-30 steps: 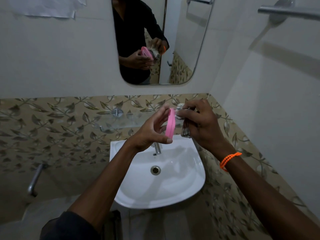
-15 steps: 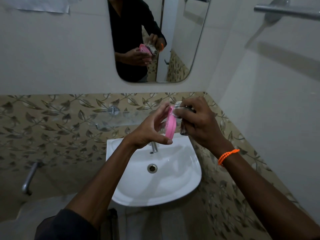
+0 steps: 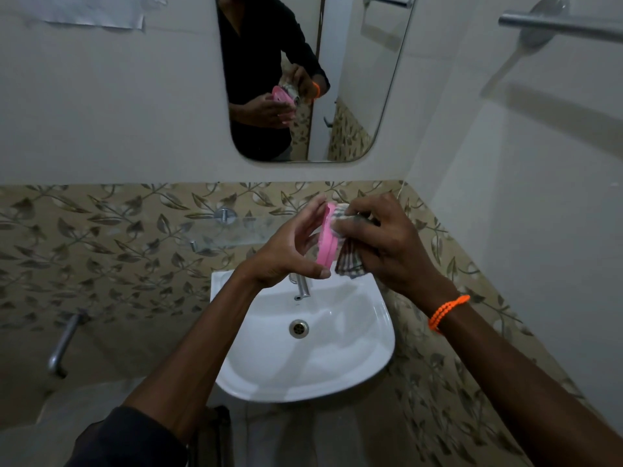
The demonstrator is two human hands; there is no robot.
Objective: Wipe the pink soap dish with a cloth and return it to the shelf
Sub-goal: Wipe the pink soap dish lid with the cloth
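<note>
My left hand (image 3: 290, 247) holds the pink soap dish (image 3: 327, 236) upright on its edge above the white basin, thumb at the bottom rim and fingers at the top. My right hand (image 3: 387, 241) grips a checked cloth (image 3: 349, 261) and presses it against the dish's right face. The cloth's lower end hangs down below the dish. A glass shelf (image 3: 232, 230) runs along the patterned tiles behind my left hand. The mirror (image 3: 354, 96) reflects both hands, the dish and the cloth.
A white basin (image 3: 337, 358) with a drain and a chrome tap (image 3: 302, 286) sits below my hands. A metal towel bar (image 3: 559, 26) crosses the upper right wall. Another tap (image 3: 64, 342) sticks out of the left wall low down.
My right hand has pushed the cloth further across the dish's face. More of the cloth now hangs below the dish. My left hand keeps the same grip.
</note>
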